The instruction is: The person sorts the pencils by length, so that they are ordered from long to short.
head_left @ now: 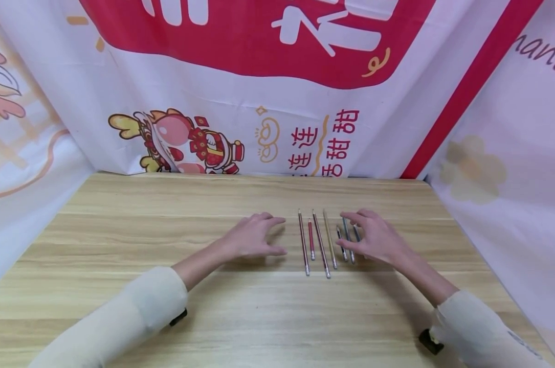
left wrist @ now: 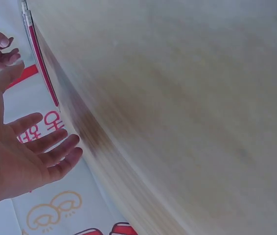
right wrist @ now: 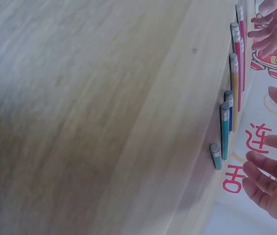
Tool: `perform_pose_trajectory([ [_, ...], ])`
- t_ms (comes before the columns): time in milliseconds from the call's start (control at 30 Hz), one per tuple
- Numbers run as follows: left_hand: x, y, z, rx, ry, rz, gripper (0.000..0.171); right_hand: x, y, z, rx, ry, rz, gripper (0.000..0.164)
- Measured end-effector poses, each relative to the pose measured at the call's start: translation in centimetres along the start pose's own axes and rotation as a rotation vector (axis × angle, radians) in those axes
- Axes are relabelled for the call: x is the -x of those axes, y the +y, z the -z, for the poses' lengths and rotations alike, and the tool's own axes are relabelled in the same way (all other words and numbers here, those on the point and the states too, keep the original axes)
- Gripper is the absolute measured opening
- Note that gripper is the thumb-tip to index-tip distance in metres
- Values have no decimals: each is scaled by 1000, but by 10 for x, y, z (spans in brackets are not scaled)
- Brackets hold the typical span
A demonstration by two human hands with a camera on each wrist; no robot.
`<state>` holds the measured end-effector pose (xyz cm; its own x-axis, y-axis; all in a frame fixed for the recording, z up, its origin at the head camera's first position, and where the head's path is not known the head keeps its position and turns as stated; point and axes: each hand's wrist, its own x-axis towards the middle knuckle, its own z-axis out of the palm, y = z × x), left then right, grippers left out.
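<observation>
Several pencils with eraser ends lie side by side on the table, erasers toward me. From the left they are a long dark red pencil (head_left: 303, 243), a short red pencil (head_left: 311, 240), another long dark red pencil (head_left: 320, 244), a yellow pencil (head_left: 330, 239), a short dark blue pencil (right wrist: 229, 111), a teal pencil (right wrist: 224, 129) and a very short teal pencil (right wrist: 216, 157). My left hand (head_left: 254, 237) is left of the row, thumb and fingers apart, holding nothing. Over the right end hovers my right hand (head_left: 374, 237), fingers spread and nothing gripped; it partly hides the teal pencils in the head view.
The wood-grain table (head_left: 259, 317) meets a white printed cloth (head_left: 249, 128) with red shapes and cartoon figures behind it. More printed cloth hangs along the left and right sides. Dark small devices (head_left: 430, 341) sit under both sleeves.
</observation>
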<state>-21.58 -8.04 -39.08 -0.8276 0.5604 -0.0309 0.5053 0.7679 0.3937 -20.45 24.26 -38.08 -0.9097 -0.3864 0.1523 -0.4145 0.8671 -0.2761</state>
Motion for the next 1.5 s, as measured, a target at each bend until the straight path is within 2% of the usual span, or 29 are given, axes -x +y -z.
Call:
perform_pose_trajectory([
  [333,-10,12,-4,63,-4,-23,81,-4,-4,-3,-125,-9,59,60],
  [533,-16,15,-6,92,-13,-7,78,-4,-6,-3,-168,-23,67,57],
  [833,-22,21,-6,125,-41,-11,76,-6,-11,1,-246,-105,75,49],
  [1067,-24,27,-9,105,-65,11,80,-5,-14,2,-294,-152,79,45],
  [1500,-29,30,-18,101,-59,-2,80,-4,-14,0,-348,-196,83,45],
])
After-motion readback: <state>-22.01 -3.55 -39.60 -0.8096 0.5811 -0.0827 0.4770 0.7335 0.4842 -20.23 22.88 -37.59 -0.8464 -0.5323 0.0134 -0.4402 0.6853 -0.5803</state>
